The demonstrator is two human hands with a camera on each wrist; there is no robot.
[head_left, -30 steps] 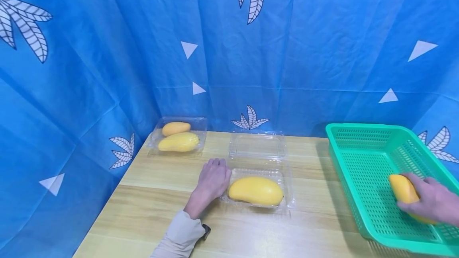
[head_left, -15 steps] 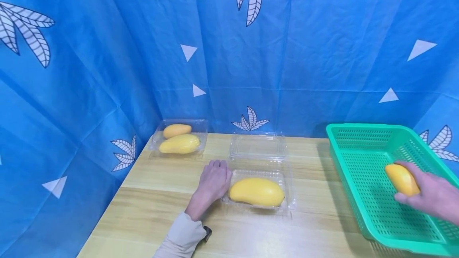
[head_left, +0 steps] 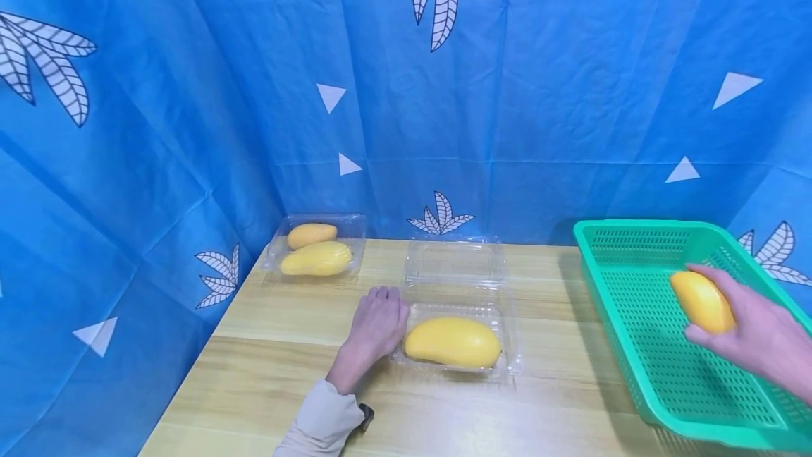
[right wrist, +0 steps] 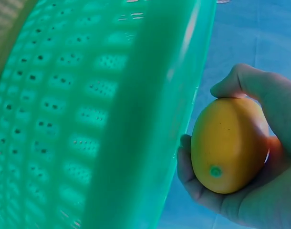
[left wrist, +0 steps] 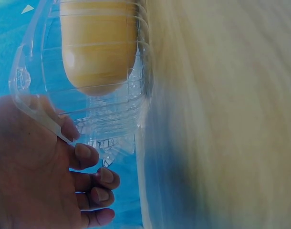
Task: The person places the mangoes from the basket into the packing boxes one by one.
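Note:
My right hand grips a yellow-orange mango above the green basket in the head view. Seen from the right wrist, thumb and fingers wrap that mango, its green stem end showing, beside the basket's rim. At the table's middle lies an opened clear plastic clamshell box, lid folded back. One larger yellow mango rests in its base. My left hand holds the box's left edge; the left wrist view shows the thumb and curled fingers at its clear rim.
At the table's far left corner stands another clear box with two yellow fruits inside. The basket occupies the right side of the wooden table. A blue patterned curtain hangs along the back and left.
The right hand has lifted the mango up from the basket floor and moved slightly left with it. The left hand stays at the box's edge.

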